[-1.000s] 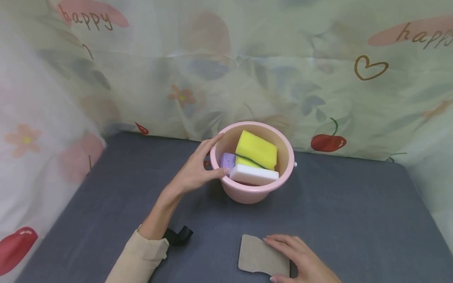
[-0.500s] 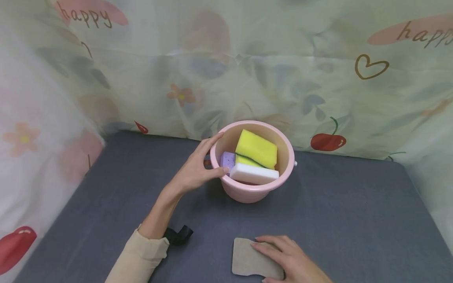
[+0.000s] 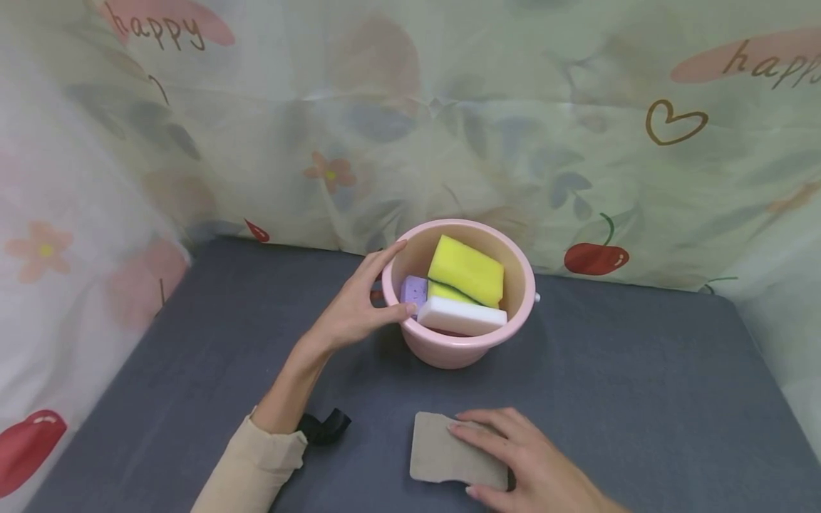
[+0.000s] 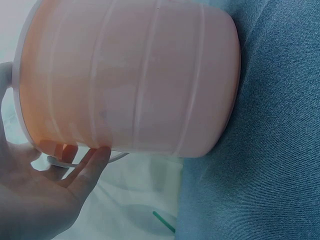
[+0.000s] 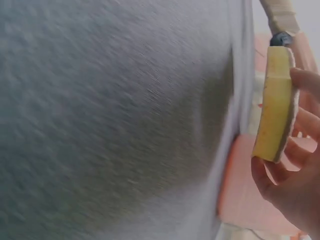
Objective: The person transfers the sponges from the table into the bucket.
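A pink bucket [image 3: 449, 353] stands upright on the dark table, holding several sponges. Among them show a yellow one [image 3: 467, 269], a white block [image 3: 463, 317] and a purple piece [image 3: 413, 291]. My left hand [image 3: 355, 303] grips the bucket's left rim, the thumb over the edge. In the left wrist view its fingers spread along the outer wall [image 4: 145, 75]. Nearer the front, my right hand [image 3: 526, 456] holds a notched sponge [image 3: 442, 449] by its edges, grey-brown face up. The right wrist view shows the yellow foam [image 5: 275, 105] on its underside, held over the table.
Dark cloth covers the table [image 3: 641, 399]. A patterned curtain [image 3: 449, 157] hangs right behind the bucket and along both sides. A black strap [image 3: 326, 427] sticks out by the left sleeve cuff. The bucket's white handle peg [image 3: 536, 297] juts out on the right.
My right hand has carried the notched sponge leftward, and lately a little away from me toward the bucket. The left hand and the bucket have stayed in place.
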A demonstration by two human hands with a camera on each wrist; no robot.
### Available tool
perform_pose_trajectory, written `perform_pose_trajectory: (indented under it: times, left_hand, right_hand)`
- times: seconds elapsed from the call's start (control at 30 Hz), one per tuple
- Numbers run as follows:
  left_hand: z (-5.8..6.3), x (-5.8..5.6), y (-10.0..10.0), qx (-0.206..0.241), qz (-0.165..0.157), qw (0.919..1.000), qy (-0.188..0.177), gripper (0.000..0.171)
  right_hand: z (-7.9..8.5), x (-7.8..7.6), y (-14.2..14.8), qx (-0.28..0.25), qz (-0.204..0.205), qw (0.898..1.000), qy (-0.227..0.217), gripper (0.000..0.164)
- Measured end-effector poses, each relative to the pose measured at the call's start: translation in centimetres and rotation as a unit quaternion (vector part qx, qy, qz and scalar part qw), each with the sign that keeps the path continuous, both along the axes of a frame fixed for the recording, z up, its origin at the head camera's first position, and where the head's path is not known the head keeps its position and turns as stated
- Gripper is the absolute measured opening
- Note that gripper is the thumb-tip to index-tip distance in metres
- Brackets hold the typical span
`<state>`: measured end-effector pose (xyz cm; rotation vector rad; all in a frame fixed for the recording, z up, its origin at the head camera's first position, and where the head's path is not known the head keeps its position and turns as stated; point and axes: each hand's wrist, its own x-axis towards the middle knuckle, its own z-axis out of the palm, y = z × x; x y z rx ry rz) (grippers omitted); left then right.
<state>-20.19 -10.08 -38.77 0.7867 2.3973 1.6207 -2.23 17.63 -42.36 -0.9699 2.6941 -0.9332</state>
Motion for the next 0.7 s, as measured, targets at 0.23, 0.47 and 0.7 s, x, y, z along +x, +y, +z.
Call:
perform_pose_trajectory:
  times: [0.23,0.47,0.7]
  left_hand:
    - [0.0,0.0,0.0,0.002,-0.001,1.0000,-0.004,0.089]
    - [0.2,0.0,0.1,-0.001,0.001,1.0000,-0.003,0.089]
    - [0.1,0.0,0.0,0.000,0.004,1.0000,-0.005,0.089]
  right_hand:
    - [1.6,-0.7,0.2,-0.057,0.015,0.993,0.101,0.062]
    - [3.4,-1.4,0.3,-0.078,0.018,0.984,0.162,0.062]
    - [5.2,-2.0,0.4,-0.106,0.033,0.978,0.178,0.061]
